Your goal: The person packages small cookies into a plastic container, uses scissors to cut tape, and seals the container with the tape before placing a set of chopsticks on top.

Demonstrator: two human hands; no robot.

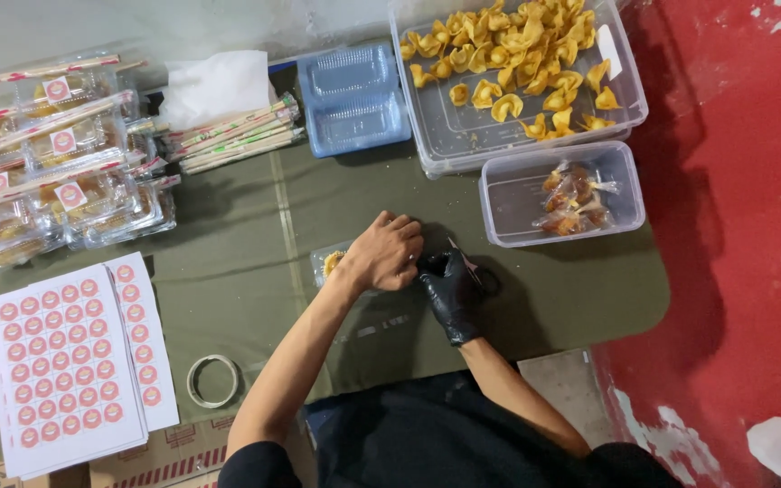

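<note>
My bare left hand (385, 253) presses down on a small clear plastic food box (328, 263) with yellow fried pieces inside, on the green table cover (228, 244). My right hand (450, 287), in a black glove, sits right beside it at the box's right end, fingers curled on a small dark tool; what it is I cannot tell. Most of the box is hidden under my hands.
Packed, stickered boxes (56, 163) are stacked at far left, with wrapped chopsticks (237, 137) and tissue beside them. Sticker sheets (70, 361) and a tape roll (212, 380) lie near left. Empty clear boxes (352, 98), a tub of fried dumplings (517, 63) and a sauce-packet tub (571, 194) stand behind.
</note>
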